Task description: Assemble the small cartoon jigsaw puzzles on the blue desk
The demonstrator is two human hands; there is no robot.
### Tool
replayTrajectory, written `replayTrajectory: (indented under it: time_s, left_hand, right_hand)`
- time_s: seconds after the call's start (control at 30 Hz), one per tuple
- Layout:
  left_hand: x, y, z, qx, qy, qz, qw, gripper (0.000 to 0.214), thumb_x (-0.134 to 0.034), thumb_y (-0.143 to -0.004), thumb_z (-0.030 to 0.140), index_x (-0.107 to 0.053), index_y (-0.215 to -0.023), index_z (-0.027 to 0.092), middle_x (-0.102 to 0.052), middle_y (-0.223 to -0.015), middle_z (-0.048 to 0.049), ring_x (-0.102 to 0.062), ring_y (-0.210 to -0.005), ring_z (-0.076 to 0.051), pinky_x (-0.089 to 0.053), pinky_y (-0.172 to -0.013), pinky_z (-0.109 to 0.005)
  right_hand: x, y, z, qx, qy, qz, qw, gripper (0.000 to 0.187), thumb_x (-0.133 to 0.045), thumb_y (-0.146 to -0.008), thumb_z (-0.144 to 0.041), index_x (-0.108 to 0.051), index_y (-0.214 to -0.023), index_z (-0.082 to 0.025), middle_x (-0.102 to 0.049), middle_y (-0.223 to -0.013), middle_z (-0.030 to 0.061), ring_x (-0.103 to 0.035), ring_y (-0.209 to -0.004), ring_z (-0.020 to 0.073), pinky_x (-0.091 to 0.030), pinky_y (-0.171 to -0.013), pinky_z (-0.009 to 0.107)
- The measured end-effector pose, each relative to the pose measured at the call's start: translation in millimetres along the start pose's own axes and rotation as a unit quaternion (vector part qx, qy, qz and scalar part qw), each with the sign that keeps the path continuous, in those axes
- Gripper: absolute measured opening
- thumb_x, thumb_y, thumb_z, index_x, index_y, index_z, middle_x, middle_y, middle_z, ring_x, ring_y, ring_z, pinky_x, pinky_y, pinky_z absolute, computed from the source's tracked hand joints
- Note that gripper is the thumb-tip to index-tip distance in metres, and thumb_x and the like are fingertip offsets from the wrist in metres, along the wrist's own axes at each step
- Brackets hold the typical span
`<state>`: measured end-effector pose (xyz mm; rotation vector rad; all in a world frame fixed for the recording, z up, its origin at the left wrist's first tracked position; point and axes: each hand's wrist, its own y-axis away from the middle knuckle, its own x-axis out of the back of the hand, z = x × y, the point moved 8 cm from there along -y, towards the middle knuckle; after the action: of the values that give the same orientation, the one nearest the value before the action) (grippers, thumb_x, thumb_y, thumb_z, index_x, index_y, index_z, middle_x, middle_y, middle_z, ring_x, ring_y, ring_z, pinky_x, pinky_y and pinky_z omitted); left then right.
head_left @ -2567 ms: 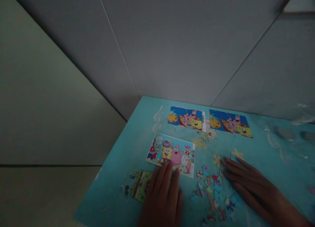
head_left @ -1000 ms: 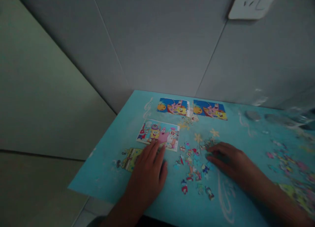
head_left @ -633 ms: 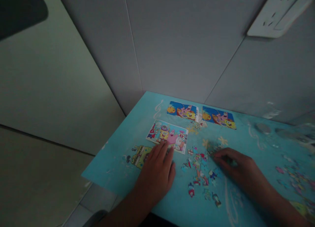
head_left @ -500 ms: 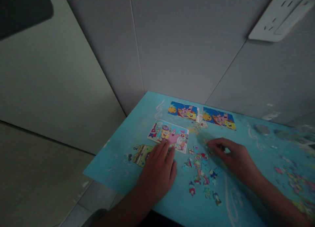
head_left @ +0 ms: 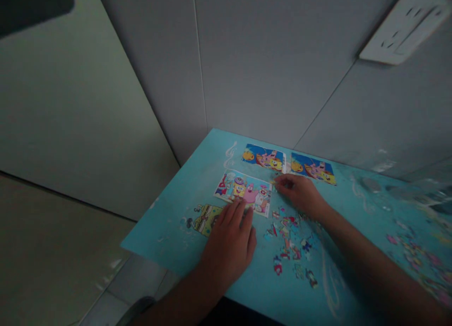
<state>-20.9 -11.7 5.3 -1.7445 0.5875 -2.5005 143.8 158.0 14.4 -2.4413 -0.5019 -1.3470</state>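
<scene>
Right hand, fingertips pinched, contents unclear, has moved up beside the card; left hand lies flat over its near side; table edge left.

Two hands are showing: one left hand, one right hand. Three pictures are lying on one table: two blue pictures, one pale picture. Loose pieces are forming at least two groups; individual pieces are showing too small for an exact count. One socket plate is showing.
</scene>
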Motion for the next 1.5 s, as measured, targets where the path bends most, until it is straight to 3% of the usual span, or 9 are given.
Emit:
replayTrajectory:
  time_s: [0.3, 0.47, 0.67, 0.87, 1.13, 1.37, 1.5]
  left_hand:
    - [2.2, -0.5, -1.9, 0.005, -0.009, 0.012, 1.0, 0.042, -0.051, -0.096, 0.026, -0.053, -0.137, 0.015, -0.049, -0.149, -0.0162, -0.04, -0.143, -0.034, -0.039, -0.116, -0.058]
    - [0.7, -0.3, -2.2, -0.003, -0.011, 0.005, 1.0, 0.042, -0.051, -0.097, 0.026, -0.053, -0.137, 0.014, -0.05, -0.147, -0.0171, -0.041, -0.142, -0.034, -0.039, -0.116, -0.059]
    - [1.1, -1.1, -3.3, -0.001, -0.005, -0.008, 1.0, 0.043, -0.051, -0.097, 0.028, -0.052, -0.137, 0.012, -0.049, -0.148, -0.0177, -0.04, -0.143, -0.035, -0.035, -0.118, -0.058]
    - [0.5, -1.1, -2.3, -0.003, -0.023, -0.022, 0.999, 0.044, -0.05, -0.097, 0.028, -0.051, -0.138, 0.011, -0.047, -0.15, -0.0176, -0.038, -0.144, -0.034, -0.034, -0.12, -0.056]
    - [0.5, -0.8, -3.9, -0.002, -0.024, -0.022, 0.999, 0.045, -0.052, -0.096, 0.028, -0.052, -0.138, 0.012, -0.046, -0.15, -0.0176, -0.039, -0.144, -0.035, -0.036, -0.119, -0.056]
    - [-0.1, -0.2, -5.3, -0.007, -0.02, -0.02, 1.0, 0.045, -0.053, -0.096, 0.028, -0.052, -0.138, 0.013, -0.046, -0.151, -0.0169, -0.04, -0.143, -0.035, -0.036, -0.119, -0.057]
    - [-0.8, -0.5, -5.5, -0.007, -0.023, -0.019, 1.0, 0.046, -0.053, -0.095, 0.028, -0.051, -0.139, 0.013, -0.047, -0.151, -0.0172, -0.039, -0.143, -0.035, -0.037, -0.118, -0.058]
  right_hand:
    - [-2.1, 1.6, -3.7, 0.009, 0.06, 0.018, 0.998, 0.023, -0.06, -0.089, -0.027, -0.074, -0.107, -0.02, -0.076, -0.096, 0.0062, -0.068, -0.081, 0.0196, -0.05, -0.075, 0.032]
    - [12.3, 12.3, -15.1, 0.047, 0.079, 0.078, 0.993, 0.021, -0.057, -0.093, -0.027, -0.073, -0.104, -0.018, -0.073, -0.099, 0.0095, -0.067, -0.092, 0.0237, -0.051, -0.085, 0.037]
    - [27.5, 72.1, -14.6, 0.087, 0.029, 0.083, 0.992, 0.021, -0.053, -0.098, -0.028, -0.07, -0.108, -0.021, -0.072, -0.101, 0.0086, -0.066, -0.094, 0.0239, -0.052, -0.088, 0.04]
    - [38.9, 121.9, 0.7, 0.062, 0.008, 0.092, 0.994, 0.021, -0.055, -0.098, -0.028, -0.071, -0.111, -0.025, -0.071, -0.109, 0.0093, -0.065, -0.102, 0.0266, -0.054, -0.091, 0.046]
    - [26.6, 123.6, -24.2, 0.113, -0.01, 0.027, 0.993, 0.021, -0.057, -0.098, -0.027, -0.07, -0.115, -0.026, -0.072, -0.103, 0.0081, -0.065, -0.097, 0.0249, -0.053, -0.09, 0.045]
    - [1.2, 129.9, -50.8, 0.16, -0.046, -0.093, 0.982, 0.014, -0.065, -0.096, -0.037, -0.071, -0.098, -0.025, -0.069, -0.092, 0.0036, -0.062, -0.091, 0.0207, -0.047, -0.086, 0.038]
    - [-6.8, 132.9, -57.7, 0.154, -0.03, -0.12, 0.98, 0.019, -0.066, -0.094, -0.042, -0.07, -0.096, -0.024, -0.067, -0.092, 0.0037, -0.061, -0.093, 0.0218, -0.045, -0.087, 0.039]
